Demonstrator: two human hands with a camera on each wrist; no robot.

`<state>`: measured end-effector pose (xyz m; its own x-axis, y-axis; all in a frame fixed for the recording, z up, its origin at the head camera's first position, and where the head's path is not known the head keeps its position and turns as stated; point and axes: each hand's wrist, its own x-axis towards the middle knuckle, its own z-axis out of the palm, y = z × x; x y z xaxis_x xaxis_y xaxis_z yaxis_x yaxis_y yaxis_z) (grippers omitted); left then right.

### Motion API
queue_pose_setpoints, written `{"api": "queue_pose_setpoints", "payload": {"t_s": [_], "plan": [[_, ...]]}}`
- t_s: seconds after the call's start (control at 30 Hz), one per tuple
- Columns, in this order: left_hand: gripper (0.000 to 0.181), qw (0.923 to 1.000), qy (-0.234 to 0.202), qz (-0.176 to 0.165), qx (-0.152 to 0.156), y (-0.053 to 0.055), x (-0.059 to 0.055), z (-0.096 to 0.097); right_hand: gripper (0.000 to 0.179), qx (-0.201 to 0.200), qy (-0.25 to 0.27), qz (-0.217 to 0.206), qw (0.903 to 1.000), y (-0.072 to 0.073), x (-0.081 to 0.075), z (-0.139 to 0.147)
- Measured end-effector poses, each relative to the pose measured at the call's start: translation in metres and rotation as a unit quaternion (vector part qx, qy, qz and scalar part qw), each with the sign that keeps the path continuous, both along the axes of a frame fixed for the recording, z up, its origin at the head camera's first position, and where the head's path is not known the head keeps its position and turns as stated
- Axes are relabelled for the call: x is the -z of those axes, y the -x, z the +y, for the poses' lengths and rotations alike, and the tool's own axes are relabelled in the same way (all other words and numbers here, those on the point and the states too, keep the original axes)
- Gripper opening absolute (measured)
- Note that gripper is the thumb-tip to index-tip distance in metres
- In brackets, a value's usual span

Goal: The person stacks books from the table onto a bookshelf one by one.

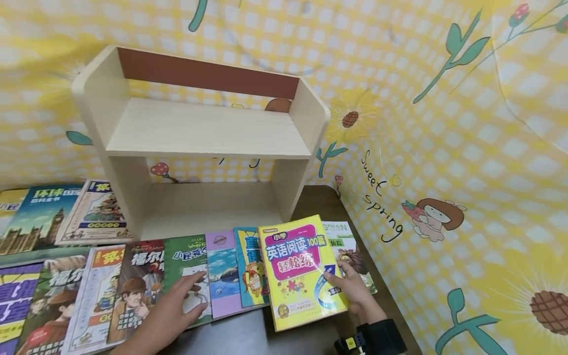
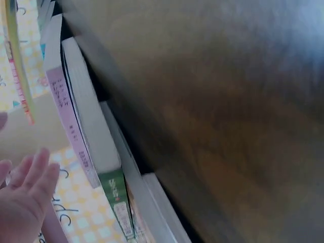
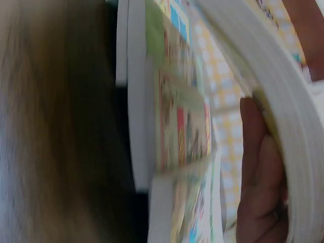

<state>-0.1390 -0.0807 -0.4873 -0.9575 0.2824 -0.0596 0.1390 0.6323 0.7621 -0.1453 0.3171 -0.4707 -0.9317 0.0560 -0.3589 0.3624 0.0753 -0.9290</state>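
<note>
My right hand [image 1: 354,291] grips a yellow English reading book [image 1: 295,291] by its right edge, thumb on the cover. Its curled fingers [image 3: 260,172] lie beneath the book in the right wrist view, where the thick white page edge [image 3: 283,86] shows. Held up off the table, the yellow book partly covers a blue-and-yellow book [image 1: 248,251] and a white-and-green book [image 1: 339,229]. My left hand [image 1: 177,301] hovers over or rests on a green comic book [image 1: 179,246], thumb and fingers apart and holding nothing; contact is unclear. Beside it lies a purple book [image 1: 222,291].
A cream two-tier shelf [image 1: 208,129] stands behind the books, against a yellow checked cloth [image 1: 443,123]. More books lie to the left, among them a detective comic [image 1: 135,296] and a Big Ben encyclopedia [image 1: 42,217]. The dark table [image 1: 239,335] ends near the cloth at right.
</note>
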Motion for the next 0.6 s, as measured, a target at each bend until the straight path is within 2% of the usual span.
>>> {"api": "queue_pose_setpoints", "payload": {"t_s": [0.1, 0.17, 0.3, 0.4, 0.5, 0.6], "plan": [[0.071, 0.9957, -0.089, -0.024, 0.001, 0.005, -0.007, -0.004, 0.053, -0.063, 0.028, 0.008, 0.9976, 0.002, -0.007, -0.013], [0.083, 0.9912, -0.126, -0.038, 0.013, 0.009, -0.012, -0.008, 0.053, -0.100, 0.043, 0.007, 0.9941, 0.005, -0.012, -0.024], [0.121, 0.9941, -0.088, -0.040, 0.050, 0.016, -0.021, -0.020, 0.051, -0.163, 0.060, -0.007, 0.9849, 0.012, -0.018, -0.044], [0.135, 0.9941, -0.064, -0.036, 0.079, 0.021, -0.026, -0.031, 0.049, -0.203, 0.055, -0.013, 0.9775, 0.018, -0.022, -0.056], [0.136, 0.9869, -0.102, -0.063, 0.108, 0.023, -0.030, -0.041, 0.048, -0.245, 0.048, -0.015, 0.9683, 0.022, -0.025, -0.066], [0.136, 0.9781, -0.129, -0.089, 0.138, 0.021, -0.033, -0.050, 0.047, -0.280, 0.040, -0.018, 0.9591, 0.026, -0.029, -0.074]]}}
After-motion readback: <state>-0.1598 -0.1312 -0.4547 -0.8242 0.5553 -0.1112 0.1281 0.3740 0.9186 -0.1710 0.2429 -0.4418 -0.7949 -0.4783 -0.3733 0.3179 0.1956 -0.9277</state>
